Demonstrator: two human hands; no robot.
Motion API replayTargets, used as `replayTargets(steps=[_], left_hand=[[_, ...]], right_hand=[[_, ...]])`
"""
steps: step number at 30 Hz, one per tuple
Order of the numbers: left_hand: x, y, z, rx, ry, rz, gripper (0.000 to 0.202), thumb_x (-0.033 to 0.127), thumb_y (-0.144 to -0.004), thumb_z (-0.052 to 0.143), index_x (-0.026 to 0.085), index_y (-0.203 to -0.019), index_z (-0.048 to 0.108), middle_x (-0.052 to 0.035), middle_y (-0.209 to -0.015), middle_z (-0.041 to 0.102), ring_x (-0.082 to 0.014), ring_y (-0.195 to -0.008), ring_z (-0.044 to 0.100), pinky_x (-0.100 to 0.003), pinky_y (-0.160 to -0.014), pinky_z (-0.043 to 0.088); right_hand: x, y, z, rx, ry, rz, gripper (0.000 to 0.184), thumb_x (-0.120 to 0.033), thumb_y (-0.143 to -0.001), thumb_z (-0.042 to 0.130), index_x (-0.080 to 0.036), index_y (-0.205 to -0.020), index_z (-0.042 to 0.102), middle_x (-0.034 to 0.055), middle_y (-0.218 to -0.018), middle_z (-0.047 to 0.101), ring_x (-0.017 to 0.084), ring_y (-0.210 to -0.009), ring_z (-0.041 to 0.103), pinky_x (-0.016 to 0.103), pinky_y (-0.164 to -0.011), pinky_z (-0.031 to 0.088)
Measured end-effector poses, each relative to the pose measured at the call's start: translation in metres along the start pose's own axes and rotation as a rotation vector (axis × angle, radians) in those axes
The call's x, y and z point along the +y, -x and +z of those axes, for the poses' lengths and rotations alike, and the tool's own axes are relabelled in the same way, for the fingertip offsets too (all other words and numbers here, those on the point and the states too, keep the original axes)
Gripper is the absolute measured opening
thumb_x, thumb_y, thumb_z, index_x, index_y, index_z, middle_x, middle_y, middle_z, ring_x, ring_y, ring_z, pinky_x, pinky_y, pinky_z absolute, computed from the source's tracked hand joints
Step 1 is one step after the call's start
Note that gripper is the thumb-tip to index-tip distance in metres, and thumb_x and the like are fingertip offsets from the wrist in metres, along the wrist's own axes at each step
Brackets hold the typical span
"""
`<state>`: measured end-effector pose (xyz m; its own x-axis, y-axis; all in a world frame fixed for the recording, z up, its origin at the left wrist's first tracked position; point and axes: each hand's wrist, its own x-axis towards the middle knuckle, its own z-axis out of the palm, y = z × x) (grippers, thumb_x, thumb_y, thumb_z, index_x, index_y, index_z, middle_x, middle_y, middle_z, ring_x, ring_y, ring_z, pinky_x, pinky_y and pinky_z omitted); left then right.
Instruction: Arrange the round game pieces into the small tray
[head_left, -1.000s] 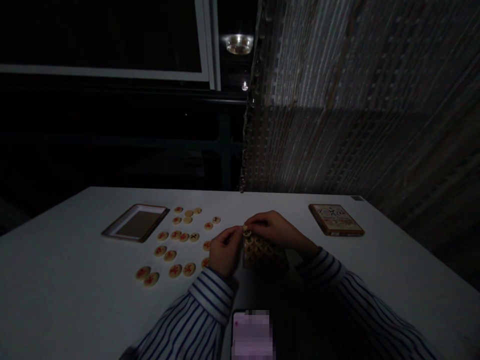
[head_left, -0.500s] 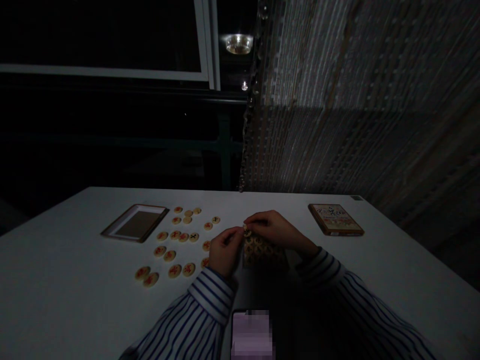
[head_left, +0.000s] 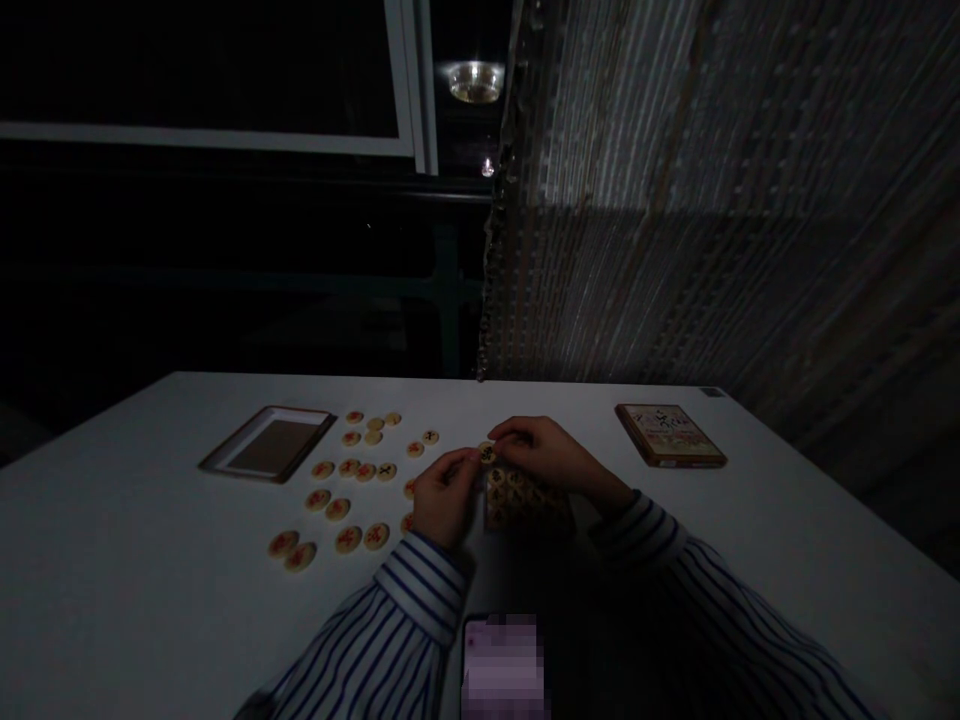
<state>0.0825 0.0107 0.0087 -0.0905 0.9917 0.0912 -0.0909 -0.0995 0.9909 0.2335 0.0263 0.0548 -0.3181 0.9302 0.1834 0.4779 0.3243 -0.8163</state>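
The room is dim. My left hand (head_left: 444,494) and my right hand (head_left: 551,456) meet over a small tray of round game pieces (head_left: 525,497) on the white table (head_left: 135,590). Together their fingertips pinch one round piece with a black mark (head_left: 487,453) just above the tray's far left corner. Both hands are closed in a pinch. Several loose round pieces, most with red marks (head_left: 339,508), lie spread on the table to the left of my left hand.
An empty shallow box lid (head_left: 268,442) lies at the far left. A closed printed box (head_left: 670,434) sits at the far right. A phone (head_left: 501,668) rests near the table's front edge between my sleeves. A bead curtain hangs behind.
The pinched piece and both hands have shifted slightly to the left and away from me. Nothing else has moved.
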Motion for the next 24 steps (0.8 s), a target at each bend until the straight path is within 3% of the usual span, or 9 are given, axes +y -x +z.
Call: replayTargets(steps=[8,15,24], left_hand=[[-0.003,0.000,0.000,-0.033,0.049,0.008,0.028,0.037,-0.066,0.060,0.015,-0.082,0.065,-0.0058,-0.078,0.067,-0.0148,-0.070,0.060,-0.022,-0.059,0.048],[-0.008,-0.002,-0.001,-0.043,0.066,0.000,0.033,0.039,-0.065,0.061,0.013,-0.084,0.065,-0.0048,-0.075,0.067,-0.0122,-0.062,0.058,-0.022,-0.058,0.046],[0.000,-0.003,-0.002,0.030,0.075,-0.073,0.029,0.038,-0.062,0.062,0.014,-0.079,0.064,-0.0031,-0.069,0.066,-0.0097,-0.052,0.054,-0.020,-0.050,0.042]], right_hand=[[-0.005,0.001,-0.002,-0.016,-0.022,-0.048,0.020,-0.026,-0.073,0.052,-0.014,-0.085,0.063,0.0046,-0.081,0.065,0.014,-0.075,0.060,0.025,-0.068,0.047],[-0.006,0.002,0.000,-0.004,0.039,-0.091,0.022,-0.027,-0.076,0.049,-0.016,-0.088,0.064,0.0041,-0.087,0.066,0.015,-0.080,0.060,0.026,-0.073,0.046],[-0.016,0.005,0.003,0.057,0.379,-0.227,0.030,-0.030,-0.076,0.053,-0.018,-0.103,0.059,0.0061,-0.098,0.063,0.017,-0.089,0.056,0.030,-0.081,0.041]])
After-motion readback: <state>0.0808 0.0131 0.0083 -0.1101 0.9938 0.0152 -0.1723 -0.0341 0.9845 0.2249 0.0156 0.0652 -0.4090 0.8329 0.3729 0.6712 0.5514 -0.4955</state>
